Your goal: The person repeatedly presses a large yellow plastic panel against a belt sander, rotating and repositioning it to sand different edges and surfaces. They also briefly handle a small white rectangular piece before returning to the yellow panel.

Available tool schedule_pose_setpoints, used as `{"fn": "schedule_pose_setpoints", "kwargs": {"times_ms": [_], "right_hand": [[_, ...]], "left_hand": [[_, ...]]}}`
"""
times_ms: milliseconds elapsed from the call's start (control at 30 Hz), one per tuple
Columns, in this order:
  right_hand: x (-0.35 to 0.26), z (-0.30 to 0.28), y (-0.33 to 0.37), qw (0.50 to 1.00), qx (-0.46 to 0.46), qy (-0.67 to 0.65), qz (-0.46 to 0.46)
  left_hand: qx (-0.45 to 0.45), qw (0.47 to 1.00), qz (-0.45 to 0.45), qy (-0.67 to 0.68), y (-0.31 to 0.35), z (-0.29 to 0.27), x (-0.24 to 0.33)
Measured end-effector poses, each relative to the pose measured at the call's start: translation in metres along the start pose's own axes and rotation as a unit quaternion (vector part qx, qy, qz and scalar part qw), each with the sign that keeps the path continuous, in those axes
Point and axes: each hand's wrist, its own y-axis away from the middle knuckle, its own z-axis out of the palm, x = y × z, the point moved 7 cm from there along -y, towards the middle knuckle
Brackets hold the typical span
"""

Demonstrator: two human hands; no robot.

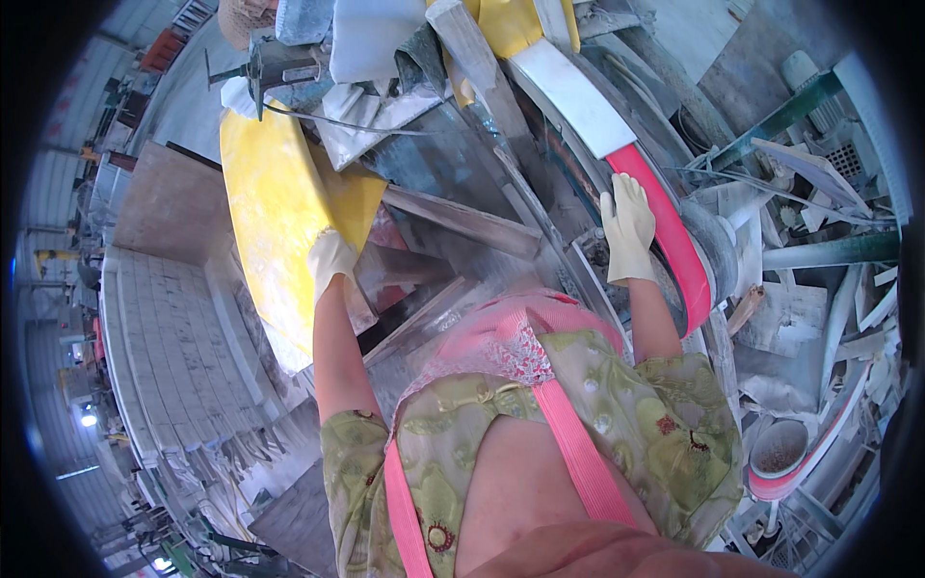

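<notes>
My left hand (pixel 332 260), in a cream glove, rests on the right edge of a long, dusty yellow covering (pixel 270 217) draped over a raised support. Its fingers are bent out of clear sight, so their grip does not show. On the right, my right hand (pixel 628 229), gloved the same way, lies with fingers stretched along the inner edge of a curved red strip (pixel 667 226). The thumb stands apart from the fingers. Beyond the fingertips, a white slab (pixel 575 101) lies in line with the strip.
Wooden boards (pixel 467 222) cross the gap between my hands. Stacked long grey slabs (pixel 173 328) stand at the left. Green metal bars (pixel 829 250) and broken pieces crowd the right, with a round container (pixel 779 449) below them. Another yellow sheet (pixel 509 27) hangs at the far side.
</notes>
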Motion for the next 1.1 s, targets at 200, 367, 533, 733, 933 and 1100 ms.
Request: {"fn": "schedule_pose_setpoints", "kwargs": {"times_ms": [200,367,533,733,933,1100], "right_hand": [[0.003,-0.002,-0.002,1.0,0.0,0.002,0.023],[0.008,-0.003,-0.003,0.998,-0.031,0.008,0.049],[0.013,-0.003,-0.002,0.996,-0.05,0.006,0.067],[0.013,-0.01,-0.003,0.998,-0.031,0.0,0.056],[0.018,-0.01,-0.002,0.991,-0.082,0.024,0.098],[0.021,-0.013,-0.003,0.99,-0.08,0.037,0.114]], "left_hand": [[0.023,1.0,-0.007,0.004,0.004,-0.005,0.004],[0.015,1.0,-0.023,0.011,0.004,-0.005,0.003],[0.01,0.999,-0.027,0.016,0.007,-0.014,0.008],[0.009,0.999,-0.024,0.02,0.013,-0.022,0.011],[0.015,0.998,-0.043,0.051,0.003,-0.001,-0.001],[0.022,0.999,-0.031,0.027,0.001,0.004,0.0]]}}
